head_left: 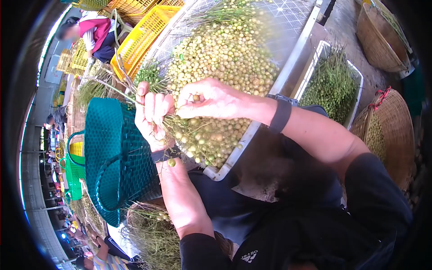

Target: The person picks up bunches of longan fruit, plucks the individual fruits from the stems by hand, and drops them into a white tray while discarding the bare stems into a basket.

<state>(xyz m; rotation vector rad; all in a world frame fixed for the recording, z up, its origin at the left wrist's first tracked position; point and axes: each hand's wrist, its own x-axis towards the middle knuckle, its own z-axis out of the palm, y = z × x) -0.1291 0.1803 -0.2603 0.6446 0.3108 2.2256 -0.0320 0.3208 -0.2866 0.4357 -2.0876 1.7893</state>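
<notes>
My left hand [154, 114] is closed around a bunch of thin green-brown stems, with a few small round fruits dangling near its wrist. Close beside it, my right hand [204, 99] has its fingers curled together, and a brownish fruit shows between thumb and fingers. Both hands are over a white tray [288, 63] heaped with small yellow-green round fruits [220, 58]. A cluster of greener fruits on stems [150, 76] lies at the tray's left edge, just above my left hand.
Left of the tray stands a teal woven basket [105, 144], with yellow crates [146, 36] above it. At right are a white bin of green stems [330, 85] and wicker baskets [398, 130]. Stripped stems [153, 238] lie below. A person [96, 33] sits at upper left.
</notes>
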